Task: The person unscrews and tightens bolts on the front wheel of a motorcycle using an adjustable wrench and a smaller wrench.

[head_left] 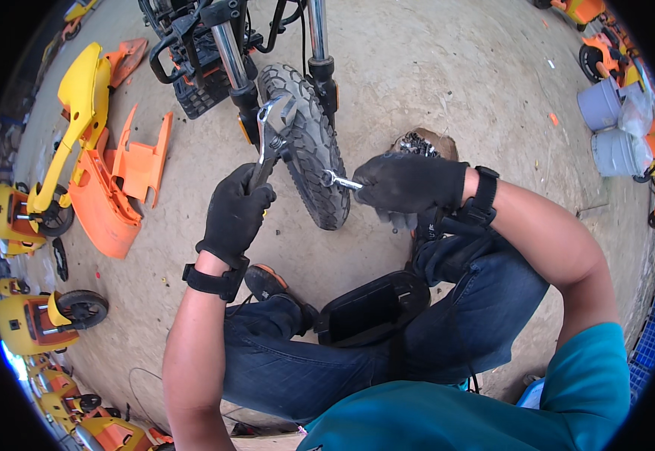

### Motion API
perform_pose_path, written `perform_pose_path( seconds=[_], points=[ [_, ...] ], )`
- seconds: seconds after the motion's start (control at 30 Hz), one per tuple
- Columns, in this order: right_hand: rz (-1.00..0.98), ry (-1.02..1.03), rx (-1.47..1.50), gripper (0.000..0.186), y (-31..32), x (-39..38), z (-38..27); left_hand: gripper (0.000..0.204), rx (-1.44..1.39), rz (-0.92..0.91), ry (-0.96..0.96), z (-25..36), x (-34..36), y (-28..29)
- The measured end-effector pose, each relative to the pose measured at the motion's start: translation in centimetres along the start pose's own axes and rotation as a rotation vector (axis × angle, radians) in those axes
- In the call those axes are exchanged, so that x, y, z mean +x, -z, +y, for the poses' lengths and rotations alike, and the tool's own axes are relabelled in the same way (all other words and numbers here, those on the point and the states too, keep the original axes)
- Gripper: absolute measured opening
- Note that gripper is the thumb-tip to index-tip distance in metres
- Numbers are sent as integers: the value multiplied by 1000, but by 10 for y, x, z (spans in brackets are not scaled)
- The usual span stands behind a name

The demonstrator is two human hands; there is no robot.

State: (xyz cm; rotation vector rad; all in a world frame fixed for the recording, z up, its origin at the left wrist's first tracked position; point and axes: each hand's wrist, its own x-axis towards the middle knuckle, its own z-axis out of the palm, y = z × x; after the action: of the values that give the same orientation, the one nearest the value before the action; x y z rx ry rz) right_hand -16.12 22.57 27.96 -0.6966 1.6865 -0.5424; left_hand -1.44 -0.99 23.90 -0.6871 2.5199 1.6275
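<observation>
In front of me stands a scooter's front wheel with a knobbly black tire (314, 143), between two chrome fork tubes (230, 56). My left hand (233, 210), in a black glove, is closed around the handle of an adjustable wrench (269, 143). The wrench head points up and overlaps the left fork leg and tire edge; whether it touches them I cannot tell. In my right hand (410, 183), also gloved, is a small shiny wrench (342, 182). Its ring end lies over the tire's right part in view, contact unclear.
A pile of small metal parts (418, 144) lies beyond my right hand. Orange panels (110, 203) and a yellow body part (87, 90) rest on the floor at left. A black tray-like part (372, 308) sits between my legs. Buckets (614, 152) stand at far right.
</observation>
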Motion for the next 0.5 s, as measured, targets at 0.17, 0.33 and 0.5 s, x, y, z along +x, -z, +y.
perform_pose_path(
  seconds=[0.17, 0.33, 0.5],
  points=[
    [-85, 433, -143, 31, -7, 32, 33, 32, 3, -1, 8, 1, -1, 0],
    [-100, 293, 93, 26, -16, 35, 35, 32, -24, -1, 17, 3, -1, -2],
    [-143, 212, 135, 26, -15, 28, 19, 32, -25, 3, 22, 1, -1, -1]
  ],
)
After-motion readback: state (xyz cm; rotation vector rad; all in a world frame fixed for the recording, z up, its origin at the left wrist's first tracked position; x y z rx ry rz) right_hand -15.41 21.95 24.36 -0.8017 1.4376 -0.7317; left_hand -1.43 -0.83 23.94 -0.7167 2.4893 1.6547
